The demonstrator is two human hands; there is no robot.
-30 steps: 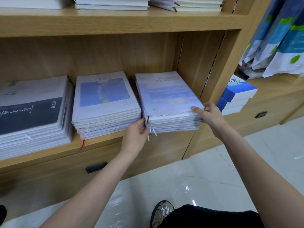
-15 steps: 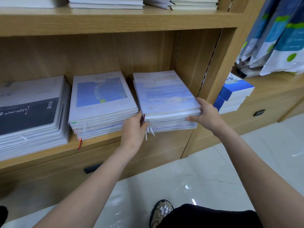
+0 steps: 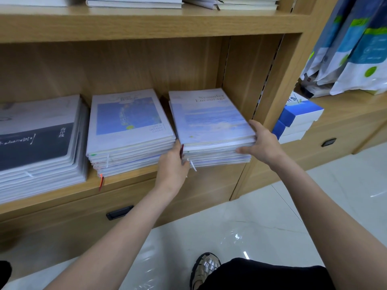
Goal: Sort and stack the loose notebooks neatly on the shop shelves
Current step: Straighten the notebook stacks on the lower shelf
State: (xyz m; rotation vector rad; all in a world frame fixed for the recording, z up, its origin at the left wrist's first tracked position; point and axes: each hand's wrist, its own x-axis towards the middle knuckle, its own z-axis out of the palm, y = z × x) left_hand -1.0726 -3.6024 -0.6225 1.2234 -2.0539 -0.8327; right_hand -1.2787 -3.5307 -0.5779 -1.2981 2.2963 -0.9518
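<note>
Three piles of notebooks already sit on the shelf (image 3: 129, 186). The left hand (image 3: 171, 166) and right hand (image 3: 261, 146) both hold the right pile (image 3: 209, 122) at the shelf's front right corner. It looks nearly tidy; only squaring its edges is left.

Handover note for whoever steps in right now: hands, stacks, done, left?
Left hand: pressed against the front left corner of the right stack, fingers hidden.
Right hand: gripping that stack's front right corner, thumb on top.
Right stack sits on the shelf, upper notebooks offset from lower ones.
Middle stack and left stack: piled, edges slightly uneven.
Left: square the right stack, then tidy the others.
</note>
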